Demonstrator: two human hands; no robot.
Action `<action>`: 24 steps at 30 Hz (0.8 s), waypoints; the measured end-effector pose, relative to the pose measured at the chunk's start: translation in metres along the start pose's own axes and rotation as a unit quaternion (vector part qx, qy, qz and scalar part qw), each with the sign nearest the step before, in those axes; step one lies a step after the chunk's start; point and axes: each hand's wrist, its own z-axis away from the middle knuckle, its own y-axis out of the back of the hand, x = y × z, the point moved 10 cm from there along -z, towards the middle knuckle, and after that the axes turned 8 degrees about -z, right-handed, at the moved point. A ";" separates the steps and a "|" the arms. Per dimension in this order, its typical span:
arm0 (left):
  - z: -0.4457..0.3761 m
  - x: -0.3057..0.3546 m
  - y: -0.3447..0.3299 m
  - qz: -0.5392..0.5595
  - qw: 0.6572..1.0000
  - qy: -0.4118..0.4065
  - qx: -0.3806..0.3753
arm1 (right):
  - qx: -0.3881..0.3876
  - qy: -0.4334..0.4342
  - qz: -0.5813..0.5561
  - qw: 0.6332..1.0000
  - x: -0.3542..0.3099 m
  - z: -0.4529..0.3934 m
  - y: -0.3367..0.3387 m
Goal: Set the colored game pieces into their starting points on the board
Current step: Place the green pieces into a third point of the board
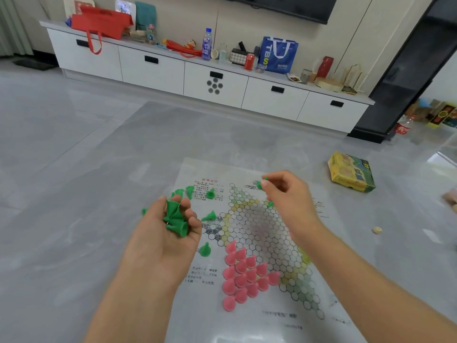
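Observation:
A paper board (249, 174) printed with a star of hexagon cells lies flat on the grey table. Several pink cone pieces (243, 273) fill its near-left point. My left hand (165, 233) is palm up at the board's left edge, cupping several green cone pieces (176, 220). My right hand (288, 196) hovers over the board's far part and pinches one green piece (260, 184) between thumb and fingertip; another green bit (270, 204) shows under its palm. Loose green pieces lie around the left hand: one (210, 194), one (209, 216), one (204, 250).
A yellow-green game box (351, 172) lies on the table to the right of the board. A small pale bead (377, 230) rests near the right. Beyond the table stands a long white cabinet (153, 70) crowded with bags, a bottle and a can.

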 end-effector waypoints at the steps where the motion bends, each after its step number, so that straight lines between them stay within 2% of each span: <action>1: -0.002 0.001 0.000 -0.008 1.000 -0.002 0.003 | -0.005 0.019 0.042 0.999 0.001 -0.008 -0.011; 4: -0.006 0.005 0.000 -0.028 1.000 -0.010 0.006 | -0.023 0.062 0.130 0.989 0.009 -0.032 -0.040; 7: -0.008 0.019 0.003 -0.050 0.998 -0.042 0.011 | -0.031 0.077 0.167 0.982 0.018 -0.052 -0.056; 10: -0.013 0.031 0.010 -0.067 0.996 -0.059 0.013 | -0.037 0.076 0.185 0.979 0.027 -0.062 -0.061; 14: -0.022 0.035 0.017 -0.084 0.995 -0.042 0.012 | -0.037 0.088 0.198 0.976 0.029 -0.061 -0.061; 18: -0.018 0.028 0.013 -0.069 0.997 -0.020 0.003 | -0.052 0.098 0.204 0.973 0.028 -0.058 -0.062; 24: -0.008 0.031 0.003 -0.053 0.998 -0.030 -0.008 | -0.063 0.102 0.213 0.970 0.028 -0.056 -0.064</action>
